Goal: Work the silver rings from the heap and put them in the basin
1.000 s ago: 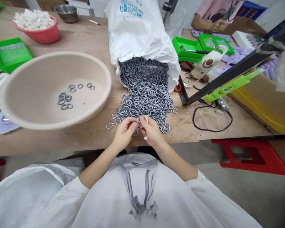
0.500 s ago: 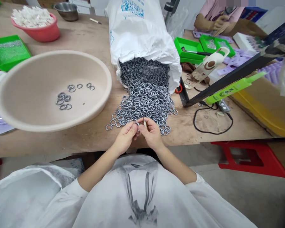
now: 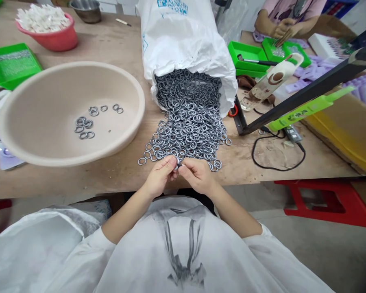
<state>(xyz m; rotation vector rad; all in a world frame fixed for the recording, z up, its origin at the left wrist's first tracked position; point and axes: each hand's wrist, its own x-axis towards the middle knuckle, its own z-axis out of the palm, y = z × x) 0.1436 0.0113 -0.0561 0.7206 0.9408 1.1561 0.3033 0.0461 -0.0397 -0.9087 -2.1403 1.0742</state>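
Note:
At the table's front edge, my left hand pinches a grey ring between thumb and fingers. My right hand is closed beside it around a small dark-tipped tool; its tip meets the ring, and the rest is hidden in my fingers. Just beyond both hands, a heap of loose grey rings spills out of a white sack lying on its side. To the left, a wide beige basin has several similar rings on its bottom.
A red bowl of white pieces, a green tray and a metal bowl stand back left. Rightward are a black metal bar, a bottle, a cable and a carton. Across the table, a co-worker's hands handle something.
My right hand has turned and brought the tool's dark tip from pointing upward to the ring in my left hand. The whole view has shifted slightly; the basin's rings look unchanged.

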